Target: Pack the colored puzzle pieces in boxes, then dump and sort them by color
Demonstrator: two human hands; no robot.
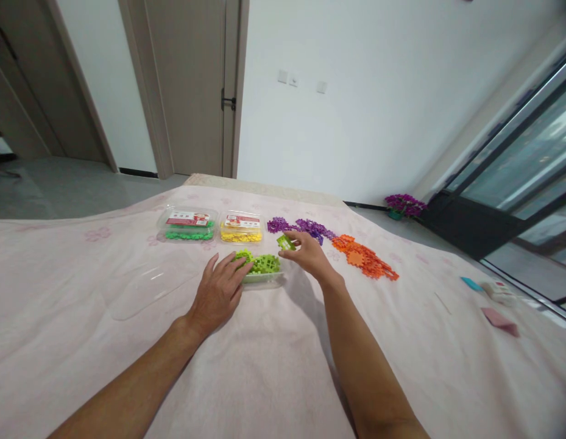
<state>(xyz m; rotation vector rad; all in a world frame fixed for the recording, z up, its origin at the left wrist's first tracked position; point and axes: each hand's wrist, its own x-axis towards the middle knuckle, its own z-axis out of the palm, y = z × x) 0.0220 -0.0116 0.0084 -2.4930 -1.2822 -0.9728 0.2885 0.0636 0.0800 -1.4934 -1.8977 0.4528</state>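
A clear plastic box (263,279) of lime-green interlocking plastic pieces (266,263) stands in front of me. My left hand (222,285) rests at the box's left side, fingers stretched over the pieces there and hiding some of them. Just above the box's right end, my right hand (307,251) pinches a lime-green plastic piece (286,242) between thumb and fingers; whether it is one piece or a small stack I cannot tell. A transparent lid (150,286) lies on the cloth, left of my left hand.
Behind are closed boxes of green pieces (189,227) and yellow pieces (241,228). Purple pieces (305,227) and orange pieces (362,259) lie loose to the right. Farther right are a pink item (499,320) and a blue item (471,283). Pink cloth (273,366) covers the surface.
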